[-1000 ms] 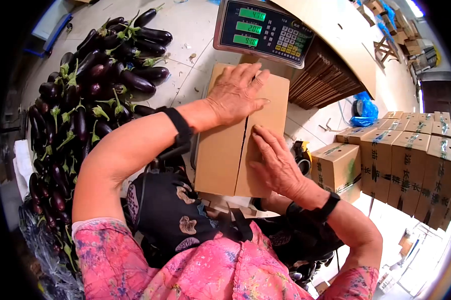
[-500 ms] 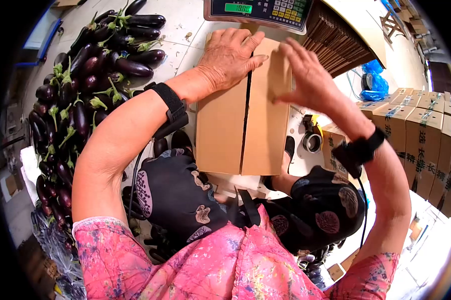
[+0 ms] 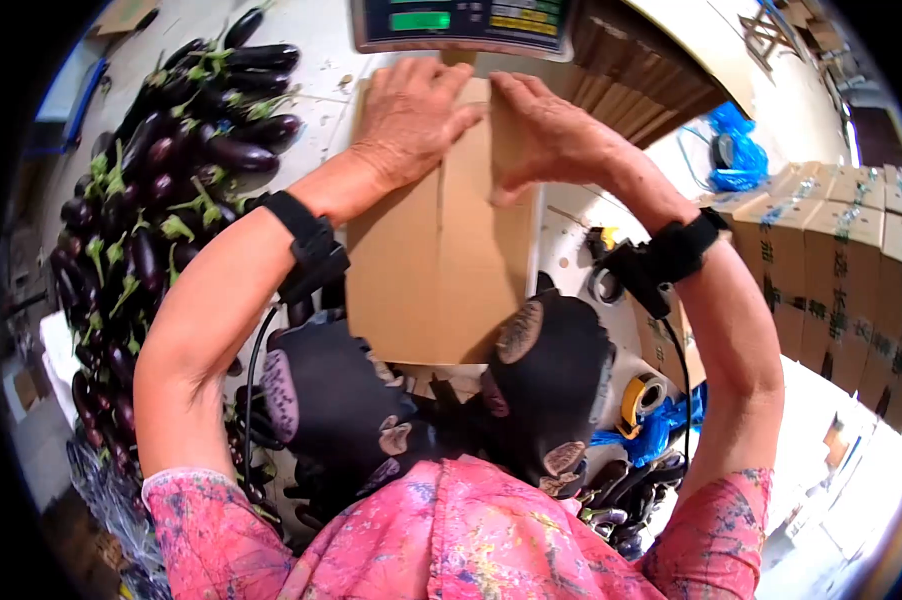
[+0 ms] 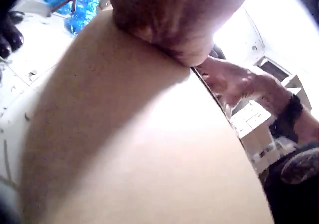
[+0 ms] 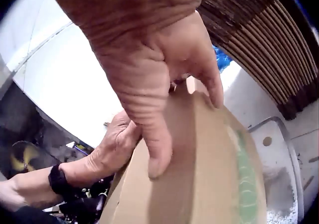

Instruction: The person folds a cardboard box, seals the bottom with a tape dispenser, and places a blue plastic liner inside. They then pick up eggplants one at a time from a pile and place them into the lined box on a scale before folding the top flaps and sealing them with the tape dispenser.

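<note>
A cardboard box (image 3: 401, 280) sits in front of the person's knees, its two top flaps folded down along a thin centre seam. My left hand (image 3: 406, 115) rests on the far end of the left flap, thumb stretched toward the seam. Across from it, my right hand (image 3: 561, 135) touches the far end of the right flap with fingers and thumb spread. From the right wrist, the thumb of that right hand (image 5: 144, 89) presses on the box top (image 5: 174, 134), while another finger reaches the box's edge. Green print shows on the box's side.
Beyond the box stands a scale display (image 3: 461, 25) with a green readout. Eggplants (image 3: 151, 230) lie heaped at left. Flattened cartons (image 3: 621, 75) are stacked far right, taped boxes (image 3: 811, 235) at right. A yellow tape dispenser (image 3: 633, 405) lies beside the right knee.
My right hand has lifted from the middle of the right flap and come down at its far end. The dark gap between the flaps has narrowed. My left hand stays on the left flap.
</note>
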`<state>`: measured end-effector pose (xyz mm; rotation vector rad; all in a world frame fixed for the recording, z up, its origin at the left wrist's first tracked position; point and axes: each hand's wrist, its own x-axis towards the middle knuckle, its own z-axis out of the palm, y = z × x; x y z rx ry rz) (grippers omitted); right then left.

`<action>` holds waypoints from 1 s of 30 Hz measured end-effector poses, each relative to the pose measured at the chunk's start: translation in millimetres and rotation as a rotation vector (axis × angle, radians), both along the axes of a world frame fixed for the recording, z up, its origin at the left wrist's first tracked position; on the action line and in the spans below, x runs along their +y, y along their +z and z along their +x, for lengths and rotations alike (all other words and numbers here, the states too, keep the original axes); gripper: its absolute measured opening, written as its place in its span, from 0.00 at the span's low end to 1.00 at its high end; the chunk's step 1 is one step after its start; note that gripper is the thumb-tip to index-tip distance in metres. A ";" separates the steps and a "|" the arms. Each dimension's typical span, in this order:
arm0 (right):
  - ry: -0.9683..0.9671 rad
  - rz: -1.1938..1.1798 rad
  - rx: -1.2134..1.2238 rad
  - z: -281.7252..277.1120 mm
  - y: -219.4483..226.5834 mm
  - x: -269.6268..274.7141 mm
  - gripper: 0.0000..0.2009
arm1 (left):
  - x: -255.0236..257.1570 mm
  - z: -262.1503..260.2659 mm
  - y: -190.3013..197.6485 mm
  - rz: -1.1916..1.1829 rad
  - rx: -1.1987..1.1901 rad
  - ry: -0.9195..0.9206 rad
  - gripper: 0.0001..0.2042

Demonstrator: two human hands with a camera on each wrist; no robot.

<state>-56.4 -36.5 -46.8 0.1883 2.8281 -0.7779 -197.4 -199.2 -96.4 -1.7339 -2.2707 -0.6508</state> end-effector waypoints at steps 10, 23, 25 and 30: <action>-0.439 0.112 -0.410 222.9 -151.2 66.1 0.23 | 31.4 13.0 8.4 0.026 0.041 -0.034 0.14; -0.898 0.208 -0.265 268.6 -241.4 5.4 0.21 | 49.7 13.8 3.2 0.168 0.007 -0.089 0.08; -1.064 -0.009 -0.220 265.1 -230.7 7.6 0.22 | 48.6 12.9 2.9 0.178 -0.047 -0.108 0.08; -1.165 -0.736 0.318 218.6 -88.3 -1.9 0.24 | 44.9 11.8 9.0 0.206 -0.122 -0.165 0.08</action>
